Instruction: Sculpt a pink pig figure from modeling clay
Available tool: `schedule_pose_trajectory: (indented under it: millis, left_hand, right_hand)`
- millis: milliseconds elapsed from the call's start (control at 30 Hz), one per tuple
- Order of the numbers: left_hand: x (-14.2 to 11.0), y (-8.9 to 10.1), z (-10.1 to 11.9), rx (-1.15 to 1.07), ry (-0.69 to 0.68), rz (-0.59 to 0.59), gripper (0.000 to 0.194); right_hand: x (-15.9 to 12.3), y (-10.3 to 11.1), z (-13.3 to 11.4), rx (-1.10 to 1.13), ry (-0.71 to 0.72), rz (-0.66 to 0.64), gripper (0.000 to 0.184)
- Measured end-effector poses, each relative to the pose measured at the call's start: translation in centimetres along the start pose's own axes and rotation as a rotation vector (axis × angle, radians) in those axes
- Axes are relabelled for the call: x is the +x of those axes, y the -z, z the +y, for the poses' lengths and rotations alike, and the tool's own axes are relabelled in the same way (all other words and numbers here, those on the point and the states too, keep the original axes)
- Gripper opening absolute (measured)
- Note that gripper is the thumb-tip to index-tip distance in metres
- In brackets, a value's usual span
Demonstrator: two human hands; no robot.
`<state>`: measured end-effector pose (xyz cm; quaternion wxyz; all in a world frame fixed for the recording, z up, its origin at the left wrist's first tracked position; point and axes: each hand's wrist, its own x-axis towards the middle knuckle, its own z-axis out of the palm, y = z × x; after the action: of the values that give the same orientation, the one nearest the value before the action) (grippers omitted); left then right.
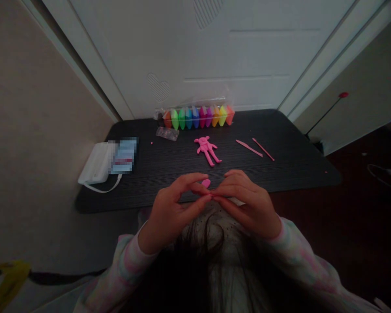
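Note:
My left hand (174, 208) and my right hand (247, 202) meet over the near edge of the table, their thumbs and forefingers pinched tip to tip. Between the fingertips is a tiny bit of pink clay, mostly hidden by them. Just beyond my left fingers shows a rounded pink clay lump (206, 183); whether it rests on the table or touches a finger I cannot tell. Farther back, a flat pink clay figure (206, 148) with ears, arms and long legs lies on the dark table (169, 165).
Two pink modelling tools (249, 148) lie to the right. Along the back stands a row of coloured clay packs (195, 117) in clear wrap, with a small clear packet (167, 133) before it. At left, a white device (99, 163) with a cable touches a blurred blue item (125, 155).

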<state>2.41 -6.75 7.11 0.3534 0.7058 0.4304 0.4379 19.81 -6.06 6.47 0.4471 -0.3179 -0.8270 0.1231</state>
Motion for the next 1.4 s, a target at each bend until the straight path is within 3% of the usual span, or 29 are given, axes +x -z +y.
schedule_pose_trajectory:
  millis: [600, 800, 1033, 1233, 1400]
  left_hand:
    - [0.2, 0.2, 0.4, -0.011, 0.06, 0.062, 0.03]
    - [1.0, 0.1, -0.2, -0.302, 0.208, 0.11, 0.027]
    - [2.2, -0.1, -0.6, -0.656, 0.299, 0.239, 0.023]
    - [2.4, 0.0, -0.2, -0.74, 0.352, 0.241, 0.018]
    - [2.4, 0.0, -0.4, -0.713, 0.355, 0.25, 0.018]
  right_hand:
    - [-0.4, 0.0, 0.3, 0.013, -0.056, 0.05, 0.015]
    - [-0.7, -0.2, 0.5, 0.063, -0.213, -0.014, 0.033]
    - [-0.6, -2.1, 0.4, 0.34, -0.345, -0.191, 0.03]
    - [-0.1, -2.8, 0.1, 0.4, -0.415, -0.197, 0.012]
    - [0.1, -2.5, -0.1, 0.426, -0.45, -0.17, 0.011]
